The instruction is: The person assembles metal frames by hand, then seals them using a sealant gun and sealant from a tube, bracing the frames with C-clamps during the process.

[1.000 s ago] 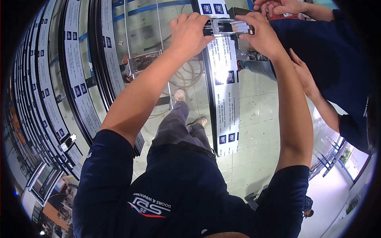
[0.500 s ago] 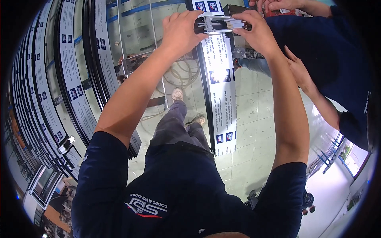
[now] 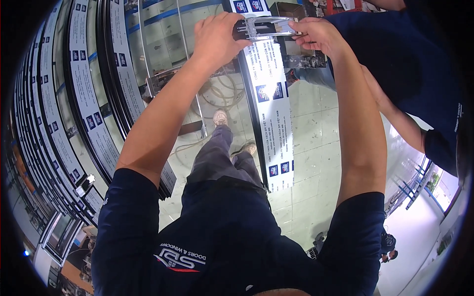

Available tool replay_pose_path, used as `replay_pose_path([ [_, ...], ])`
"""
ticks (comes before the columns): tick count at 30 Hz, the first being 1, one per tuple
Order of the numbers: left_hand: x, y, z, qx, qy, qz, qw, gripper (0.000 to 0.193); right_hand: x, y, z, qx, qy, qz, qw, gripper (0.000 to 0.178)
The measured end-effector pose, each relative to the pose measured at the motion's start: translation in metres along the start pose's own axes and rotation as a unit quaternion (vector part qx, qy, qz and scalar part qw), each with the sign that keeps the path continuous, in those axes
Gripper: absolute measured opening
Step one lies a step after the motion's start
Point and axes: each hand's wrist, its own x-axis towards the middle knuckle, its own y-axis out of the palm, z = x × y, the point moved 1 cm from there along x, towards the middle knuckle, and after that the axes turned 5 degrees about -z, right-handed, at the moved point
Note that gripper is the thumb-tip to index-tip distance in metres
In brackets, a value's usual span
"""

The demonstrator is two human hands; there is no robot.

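Above the far part of a long dark window-frame profile covered in white printed film, I hold a short cut piece of metal profile crosswise. It has a black end and shiny silver ribbed walls. My left hand grips the black end, thumb near and fingers over the far side. My right hand pinches the silver end between thumb and fingers. Whether the piece touches the long profile below cannot be made out.
Close on my right stands a co-worker in a dark shirt, one forearm hanging beside mine. Racks of film-wrapped profiles fill the left. A cardboard box sits beyond my right hand. Coiled hose lies on the tiled floor.
Both hands and the short profile have shifted slightly left. My right fingers have drawn together at its silver end. The co-worker's hands have gone mostly out of sight.
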Motion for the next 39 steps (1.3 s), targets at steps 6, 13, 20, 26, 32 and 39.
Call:
replay_pose_path([
  [6, 0.003, 0.001, -0.006, -0.010, 0.013, 0.000, 1.000, 0.059, 0.009, -0.007, -0.002, -0.019, 0.041, 0.010, 0.999, 0.037],
  [13, 0.004, -0.001, -0.005, -0.011, 0.003, -0.001, 1.000, 0.060, -0.012, 0.014, 0.004, -0.253, -0.331, -0.187, 0.890, 0.053],
  [20, 0.004, -0.004, -0.005, -0.019, -0.015, 0.023, 0.999, 0.060, -0.031, 0.021, 0.024, -0.304, -0.309, -0.239, 0.868, 0.045],
  [26, 0.004, -0.005, -0.008, -0.030, -0.011, 0.022, 0.999, 0.059, -0.019, 0.019, 0.013, -0.267, -0.182, -0.225, 0.919, 0.040],
  [32, 0.002, -0.005, -0.004, -0.029, -0.006, 0.020, 0.999, 0.061, -0.010, 0.021, 0.008, -0.254, -0.173, -0.218, 0.926, 0.029],
  [39, 0.003, -0.007, -0.006, -0.026, -0.007, 0.016, 0.999, 0.061, -0.010, 0.029, 0.008, -0.225, -0.170, -0.225, 0.932, 0.027],
])
